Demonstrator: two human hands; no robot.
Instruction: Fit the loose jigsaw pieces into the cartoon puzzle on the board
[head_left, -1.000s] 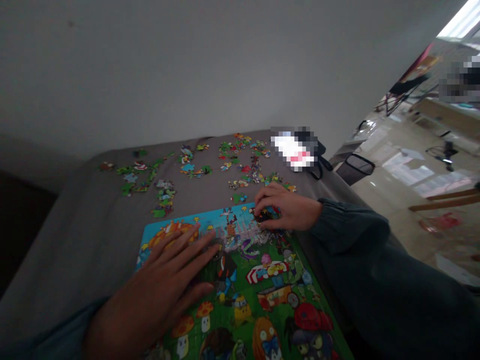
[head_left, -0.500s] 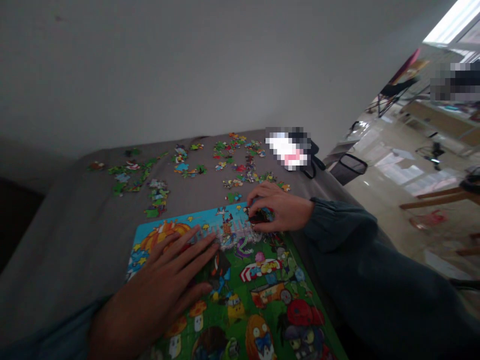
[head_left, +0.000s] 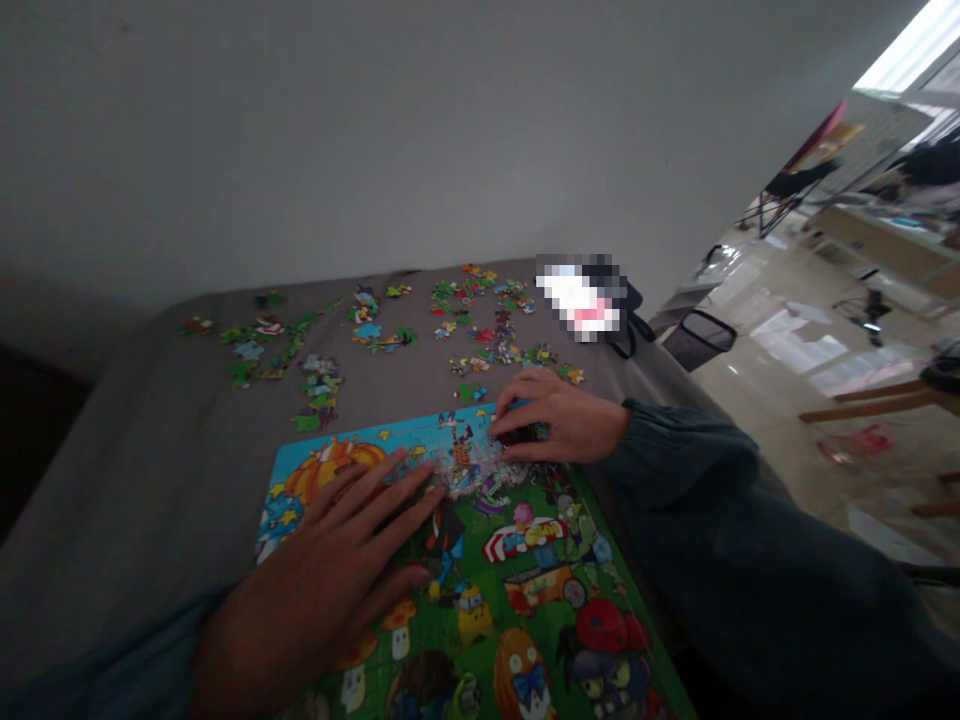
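Observation:
A colourful jigsaw puzzle [head_left: 480, 550] with cartoon plants and zombies lies on the grey cloth in front of me, its picture largely joined up. My left hand [head_left: 330, 560] rests flat across its left side, palm down with fingers spread, covering part of the orange pumpkin [head_left: 330, 465]. At the upper right corner, my right hand [head_left: 559, 415] is curled, its fingertips and thumb bent down onto the puzzle. Whatever is between those fingers, if anything, is hidden. Just beyond that hand lie loose puzzle pieces [head_left: 469, 393].
Several clusters of loose pieces [head_left: 266, 345] are scattered toward the back of the cloth-covered table [head_left: 150, 450]. A blurred-out white and black object [head_left: 581, 300] sits at the back right. Behind rises a plain wall [head_left: 375, 130]; the table's right edge drops to a tiled floor [head_left: 780, 370].
The view has shifted slightly, so the table things sit a little further right. Both hands stay in nearly the same places on the puzzle; the right fingertips have moved slightly left across it.

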